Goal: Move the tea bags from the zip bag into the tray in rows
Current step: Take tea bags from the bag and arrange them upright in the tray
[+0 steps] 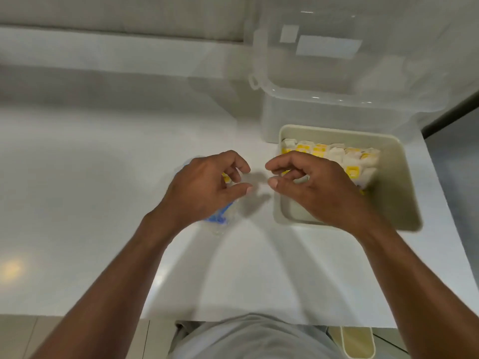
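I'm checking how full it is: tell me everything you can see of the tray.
The tray is a cream, plastic-looking rectangle with rounded corners and raised walls. It sits flat on the white counter, just in front of a clear tub. Tea bags, white with yellow tags, fill its far part in rows; the near floor shows bare. The right hand is over its near left corner and hides it; whether it touches the tray cannot be told.

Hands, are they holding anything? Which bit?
Cannot tell. The left hand and right hand both have curled fingers, but nothing plainly sits between them; the yellow bits past the fingers may be tea bags lying underneath.
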`<state>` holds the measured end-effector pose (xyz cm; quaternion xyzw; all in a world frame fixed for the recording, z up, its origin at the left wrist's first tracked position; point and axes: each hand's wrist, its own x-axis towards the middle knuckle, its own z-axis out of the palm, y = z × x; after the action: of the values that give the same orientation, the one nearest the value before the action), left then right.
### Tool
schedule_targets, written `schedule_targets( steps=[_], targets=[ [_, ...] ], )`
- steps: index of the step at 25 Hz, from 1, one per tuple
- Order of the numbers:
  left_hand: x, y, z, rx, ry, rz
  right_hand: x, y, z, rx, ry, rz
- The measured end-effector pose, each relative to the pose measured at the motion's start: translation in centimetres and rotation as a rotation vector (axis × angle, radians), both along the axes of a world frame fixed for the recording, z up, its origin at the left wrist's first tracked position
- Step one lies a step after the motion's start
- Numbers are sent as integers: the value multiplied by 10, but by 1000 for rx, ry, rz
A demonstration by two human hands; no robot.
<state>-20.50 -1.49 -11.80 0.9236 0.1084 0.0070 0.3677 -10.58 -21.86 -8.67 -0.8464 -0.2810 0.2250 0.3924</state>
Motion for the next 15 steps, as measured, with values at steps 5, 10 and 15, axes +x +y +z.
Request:
schedule_targets(
  steps=[5, 10, 15],
  targets=[
    [-36, 40, -30, 180, 70, 54, -36, 50, -30, -134, -205, 200],
    [-42, 46, -44, 207, 82, 13, -53, 73, -56, -298, -410, 218],
    [-43, 50, -49, 385, 191, -28, -64, 70, -80, -452, -608, 184]
  ],
)
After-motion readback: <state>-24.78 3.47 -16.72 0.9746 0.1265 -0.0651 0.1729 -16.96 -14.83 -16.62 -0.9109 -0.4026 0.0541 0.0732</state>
